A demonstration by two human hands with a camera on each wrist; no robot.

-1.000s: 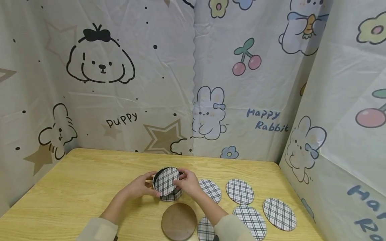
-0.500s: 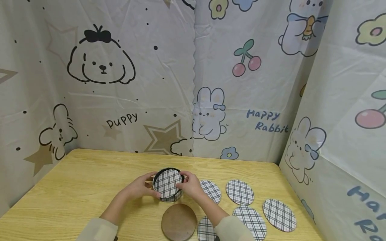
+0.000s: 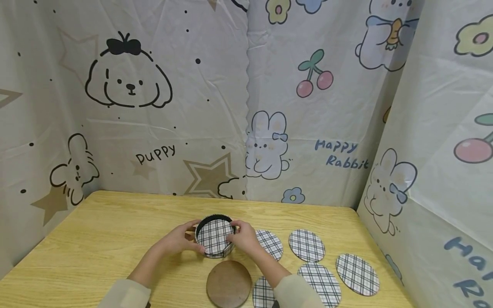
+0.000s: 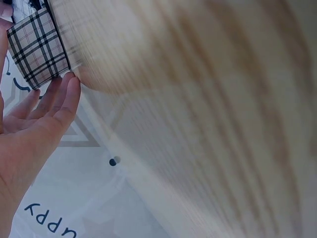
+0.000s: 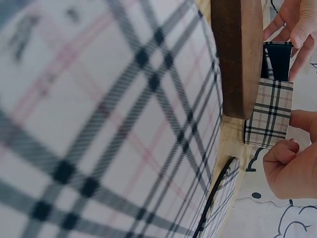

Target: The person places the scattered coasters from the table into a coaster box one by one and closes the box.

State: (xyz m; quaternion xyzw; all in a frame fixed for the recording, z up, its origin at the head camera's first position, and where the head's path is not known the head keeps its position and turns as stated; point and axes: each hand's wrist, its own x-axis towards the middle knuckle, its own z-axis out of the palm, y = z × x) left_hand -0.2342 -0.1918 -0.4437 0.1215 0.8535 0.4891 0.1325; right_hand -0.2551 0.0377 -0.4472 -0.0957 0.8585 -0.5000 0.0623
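A round plaid coaster holder [image 3: 228, 251] with a black inside stands near the table's middle. My left hand [image 3: 178, 240] grips its left side, thumb in front and fingers behind. Inside the holder lies a plaid coaster [image 3: 212, 236], its face visible below the black rim. My right hand [image 3: 243, 236] pinches that coaster's right edge, the thumb over its face and the fingertips at the rim. The left wrist view shows straight fingertips against the holder's plaid wall [image 4: 39, 47]. In the right wrist view the holder's cutout faces the camera, with the coaster's edge partly hidden inside.
Several plaid coasters [image 3: 307, 245] lie spread on the yellow wood-grain table [image 3: 115, 231] to the right, one partly under the right forearm. A thick brown disc [image 3: 229, 284] lies in front of the holder. Printed cloth [image 3: 215, 128] hangs behind and at both sides.
The coaster in my right hand has gone from tilted over the rim to down inside the holder. My right hand has shifted slightly downward with it; the left hand stays put.
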